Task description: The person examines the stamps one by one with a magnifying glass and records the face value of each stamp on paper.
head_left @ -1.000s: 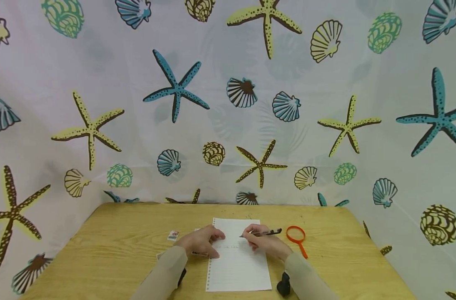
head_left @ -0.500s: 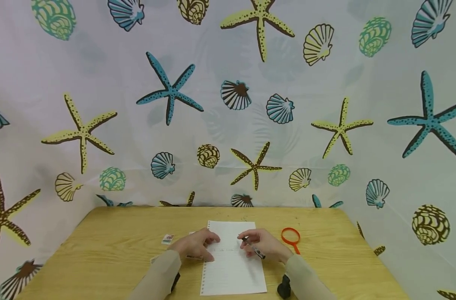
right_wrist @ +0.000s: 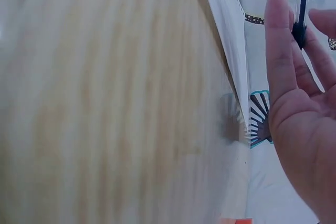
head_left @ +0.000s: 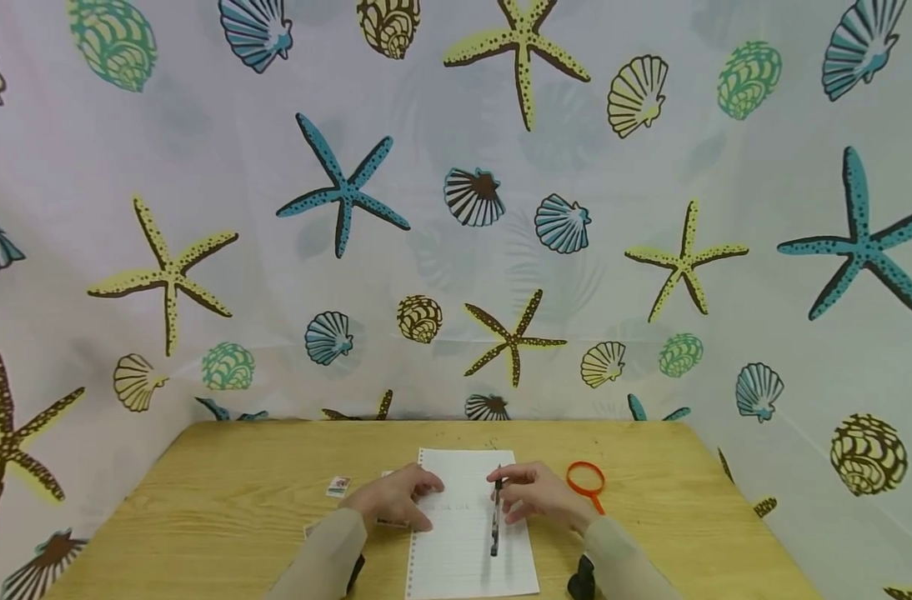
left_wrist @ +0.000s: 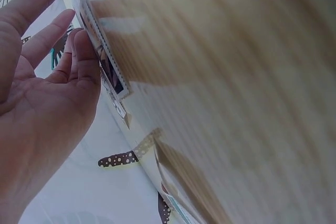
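A sheet of lined paper (head_left: 463, 554), with a row of holes down its left side and faint writing at mid-height, lies on the wooden table. My right hand (head_left: 543, 497) is over the paper's right side and pinches a clear-barrelled pen (head_left: 495, 525) between thumb and fingers. The pen's dark far end points back toward me. In the right wrist view the pen (right_wrist: 300, 19) shows between the fingers. At the paper's left edge is my left hand (head_left: 390, 498), its fingers loosely bent and holding nothing. Stamp-like pieces (left_wrist: 107, 66) lie under and beside it, partly hidden.
An orange-red magnifying glass (head_left: 597, 502) lies on the table right of the paper. A small stamp-like picture (head_left: 339, 486) is left of my left hand. Behind the wooden table (head_left: 238, 517) hangs a white cloth (head_left: 441, 258) patterned with shells and starfish.
The pen's point has left the paper, and the pen has turned in my right hand so its far end swings from the right toward me. My left hand stays by the paper's edge.
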A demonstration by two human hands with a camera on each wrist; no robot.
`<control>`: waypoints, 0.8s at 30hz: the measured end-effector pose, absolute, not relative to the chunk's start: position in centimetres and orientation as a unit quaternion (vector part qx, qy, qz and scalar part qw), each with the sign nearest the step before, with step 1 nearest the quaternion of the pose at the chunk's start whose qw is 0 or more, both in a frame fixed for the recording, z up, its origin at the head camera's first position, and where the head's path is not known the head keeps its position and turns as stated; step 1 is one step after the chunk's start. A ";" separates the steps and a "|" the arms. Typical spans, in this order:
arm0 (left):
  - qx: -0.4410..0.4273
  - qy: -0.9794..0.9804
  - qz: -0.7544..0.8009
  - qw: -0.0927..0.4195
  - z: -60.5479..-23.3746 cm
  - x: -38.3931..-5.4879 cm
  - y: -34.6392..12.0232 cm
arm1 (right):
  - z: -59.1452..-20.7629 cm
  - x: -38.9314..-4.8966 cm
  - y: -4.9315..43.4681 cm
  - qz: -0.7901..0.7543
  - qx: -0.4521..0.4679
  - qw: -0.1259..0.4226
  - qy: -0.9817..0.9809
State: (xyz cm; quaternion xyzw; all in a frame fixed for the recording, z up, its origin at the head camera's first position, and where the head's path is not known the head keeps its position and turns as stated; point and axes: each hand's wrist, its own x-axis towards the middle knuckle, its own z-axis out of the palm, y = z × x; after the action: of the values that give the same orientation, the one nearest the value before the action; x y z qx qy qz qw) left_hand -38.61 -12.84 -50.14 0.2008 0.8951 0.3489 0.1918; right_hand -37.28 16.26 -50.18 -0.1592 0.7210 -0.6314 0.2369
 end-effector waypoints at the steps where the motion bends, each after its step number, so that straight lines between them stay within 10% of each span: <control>1: 0.200 0.895 0.349 0.191 -50.1 -38.6 -12.8 | -50.2 -37.3 16.3 -0.630 -0.160 0.237 0.722; 24: 0.207 0.887 0.363 0.195 -50.0 -38.1 -12.8 | -49.6 -37.2 18.9 -0.590 -0.192 0.227 0.751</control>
State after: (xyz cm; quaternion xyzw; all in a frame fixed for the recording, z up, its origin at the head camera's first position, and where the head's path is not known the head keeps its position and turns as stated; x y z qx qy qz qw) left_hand -38.15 -12.77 -49.96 0.2071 0.8870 0.3635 0.1954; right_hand -37.21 18.86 -49.64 -0.1921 0.7512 -0.5895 0.2266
